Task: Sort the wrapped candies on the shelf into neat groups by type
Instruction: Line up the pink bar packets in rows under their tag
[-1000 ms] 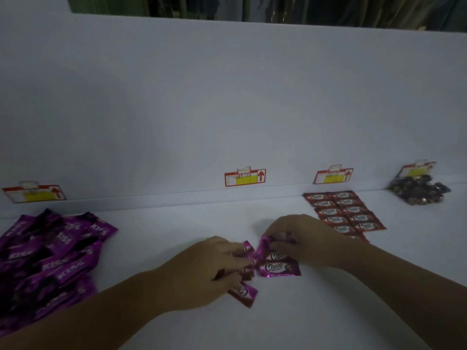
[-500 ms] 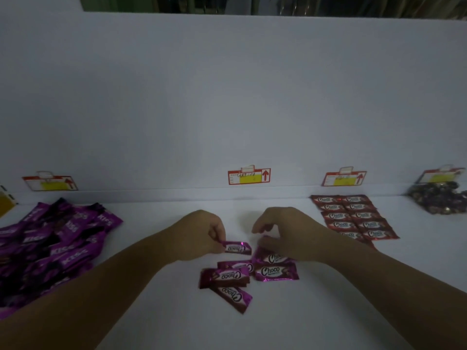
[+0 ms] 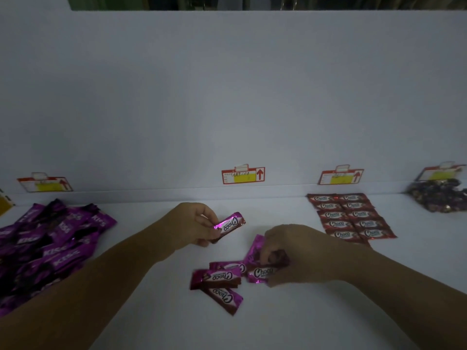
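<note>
At the shelf's (image 3: 316,324) left edge lies a heap of purple Kiss candies (image 3: 50,238). The left hand (image 3: 192,226) pinches 1 pink Choco candy (image 3: 228,226) by its end, lifted clear of the shelf. Toward the front middle sit loose pink Choco candies (image 3: 219,279), overlapping. The right hand (image 3: 298,253) curls its fingers around a tilted Choco candy (image 3: 255,248) at that cluster's right end. Red Choco candies (image 3: 351,215) lie in 2 columns by the back edge; dark candies (image 3: 437,198) fill the back right corner.
</note>
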